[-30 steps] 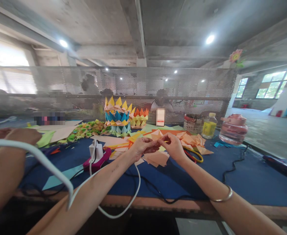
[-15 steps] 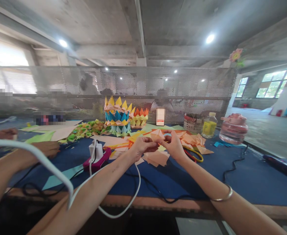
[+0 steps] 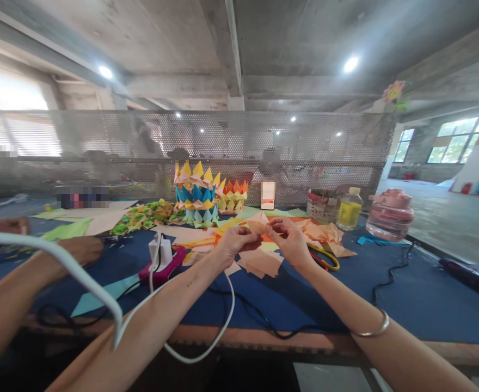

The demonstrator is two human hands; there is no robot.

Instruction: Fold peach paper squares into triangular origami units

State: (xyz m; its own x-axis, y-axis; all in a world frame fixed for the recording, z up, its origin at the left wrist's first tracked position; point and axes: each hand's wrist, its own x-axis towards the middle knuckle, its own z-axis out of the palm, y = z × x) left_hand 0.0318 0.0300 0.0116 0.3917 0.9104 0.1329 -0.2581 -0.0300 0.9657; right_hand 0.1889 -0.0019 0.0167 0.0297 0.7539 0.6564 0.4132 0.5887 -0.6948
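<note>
A small folded peach paper [image 3: 258, 222] is held up between my two hands above the blue table [image 3: 435, 294]. My left hand [image 3: 239, 245] pinches its lower left side with thumb and fingers. On the right side, my right hand [image 3: 289, 239] has its fingertips closed on the same paper. Flat peach paper sheets [image 3: 261, 263] lie on the table just below my hands. More folded peach pieces [image 3: 319, 231] are heaped beyond my right hand, beside scissors [image 3: 329, 259] with yellow and red handles. Orange and yellow strips [image 3: 204, 241] lie left of my left hand.
Stacked paper crowns [image 3: 198, 196] stand behind my hands. A purple power strip [image 3: 174, 261], white cable [image 3: 207, 356] and black cord [image 3: 259, 316] lie near my forearms. Bottles [image 3: 390, 215] stand right. At left, another person's hand [image 3: 80, 251] rests over the table.
My right hand has shifted slightly on the peach paper, its fingers bent more, and the paper's tilt has changed a little. The other person's hands at left have moved slightly.
</note>
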